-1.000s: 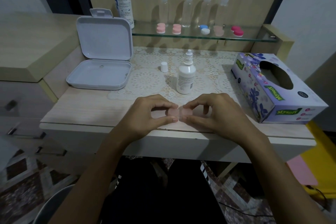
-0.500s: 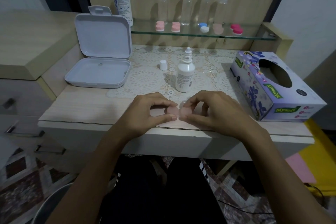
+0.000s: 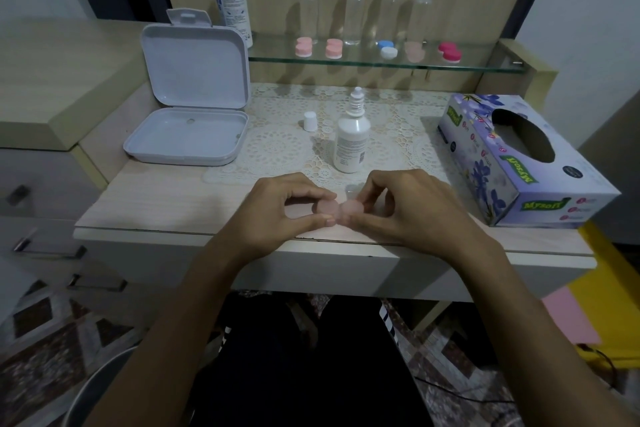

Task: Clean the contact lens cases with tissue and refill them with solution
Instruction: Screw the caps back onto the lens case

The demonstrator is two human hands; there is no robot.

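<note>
Hands meet at the near edge of the bench (image 3: 145,215), just in front of the small solution bottle (image 3: 350,142), with a pale pink lens case (image 3: 337,210) between them. The left hand (image 3: 277,215) pinches the case's left cap between thumb and forefinger; the right hand (image 3: 412,210) has its fingers curled round the right cap the same way. Whether the caps are being screwed on or off cannot be told from the grip alone.

The bottle stands open, its white cap (image 3: 310,121) set down just left of it, so my guess is that this case is at the refill stage, or is being closed after filling. No tissue shows in either hand; the tissue box (image 3: 519,163) sits to the right of the bottle.

Several more cases (image 3: 334,48) wait on the glass shelf (image 3: 381,62) behind the bottle. The next move probably calls for steady twisting with the case kept level, so nothing spills.
</note>
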